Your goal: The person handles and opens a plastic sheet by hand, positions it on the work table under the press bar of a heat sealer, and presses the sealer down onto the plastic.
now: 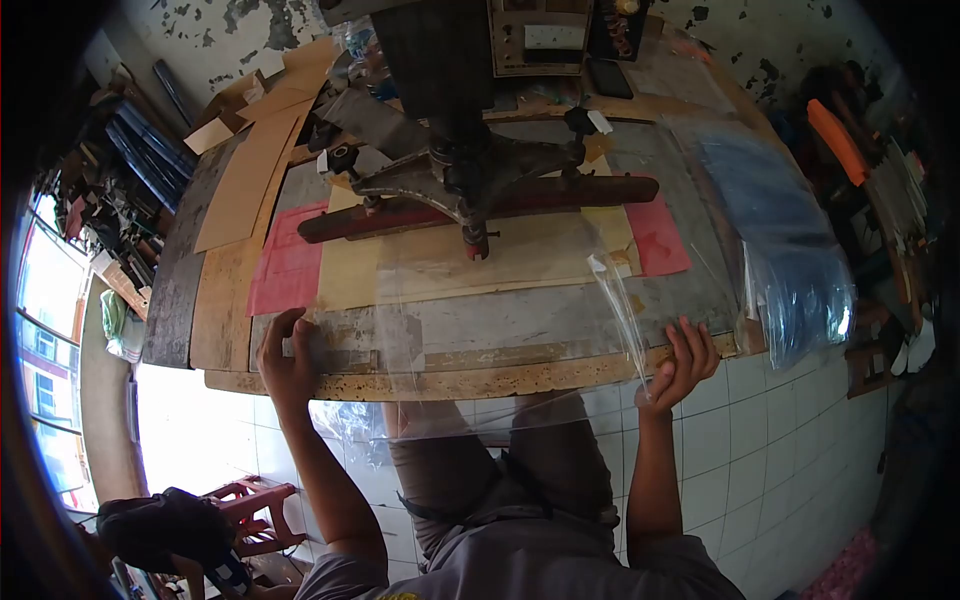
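A clear plastic sheet (500,330) lies over the front of the worktable, its near part hanging past the edge above my lap. My right hand (682,365) pinches the sheet's right edge between thumb and fingers, at the table's front edge. To the left, my left hand (287,360) is at the front edge with its fingers curved and apart from the thumb; I see nothing held in it. A heat-sealing press with a long bar (480,208) stands over the table. Under the bar are a yellowish sheet (350,280) and pink pieces (285,260) at both ends.
A stack of bluish clear plastic (780,240) hangs over the table's right side. Cardboard (240,200) lies at the left. A control box (537,40) and a dark phone-like object (608,78) are at the back. A red stool (255,510) stands on the floor, lower left.
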A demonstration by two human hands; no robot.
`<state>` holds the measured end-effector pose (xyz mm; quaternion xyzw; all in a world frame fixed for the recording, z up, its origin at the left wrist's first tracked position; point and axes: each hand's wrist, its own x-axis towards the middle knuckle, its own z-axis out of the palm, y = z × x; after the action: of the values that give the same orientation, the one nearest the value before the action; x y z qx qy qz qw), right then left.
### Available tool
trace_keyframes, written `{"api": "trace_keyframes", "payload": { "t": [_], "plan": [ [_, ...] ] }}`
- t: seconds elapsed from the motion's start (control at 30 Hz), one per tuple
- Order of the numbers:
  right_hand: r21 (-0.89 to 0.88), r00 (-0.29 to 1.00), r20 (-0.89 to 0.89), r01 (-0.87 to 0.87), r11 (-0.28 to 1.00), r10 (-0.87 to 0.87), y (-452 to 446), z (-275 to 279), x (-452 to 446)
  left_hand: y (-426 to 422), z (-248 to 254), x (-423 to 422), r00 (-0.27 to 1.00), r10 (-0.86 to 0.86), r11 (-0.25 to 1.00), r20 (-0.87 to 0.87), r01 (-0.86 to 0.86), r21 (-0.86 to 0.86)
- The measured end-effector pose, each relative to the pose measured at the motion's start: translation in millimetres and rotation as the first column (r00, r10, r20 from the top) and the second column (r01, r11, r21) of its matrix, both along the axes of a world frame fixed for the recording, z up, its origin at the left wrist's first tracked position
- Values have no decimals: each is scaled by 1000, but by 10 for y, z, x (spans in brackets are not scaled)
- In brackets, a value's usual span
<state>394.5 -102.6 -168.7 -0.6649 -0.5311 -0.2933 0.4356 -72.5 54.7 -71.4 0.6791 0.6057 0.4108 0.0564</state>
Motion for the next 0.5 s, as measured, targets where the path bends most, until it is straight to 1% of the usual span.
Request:
{"api": "trace_keyframes", "payload": {
  "t": [0.17, 0.27, 0.4, 0.5],
  "plan": [
    [168, 999, 37, -16, 986, 10, 106, -175, 69, 12, -27, -28, 1000, -7, 1000, 7, 7, -1],
    [177, 999, 51, -15, 984, 7, 101, -207, 84, 30, -52, -45, 1000, -3, 1000, -7, 3, 4],
    [148, 996, 93, -2, 989, -12, 54, -292, 139, 46, -78, -65, 999, 3, 1000, -32, -3, 11],
    [176, 993, 113, 13, 984, -33, 79, -345, 149, 50, -102, -69, 1000, 5, 1000, -29, -4, 22]
  ]
}}
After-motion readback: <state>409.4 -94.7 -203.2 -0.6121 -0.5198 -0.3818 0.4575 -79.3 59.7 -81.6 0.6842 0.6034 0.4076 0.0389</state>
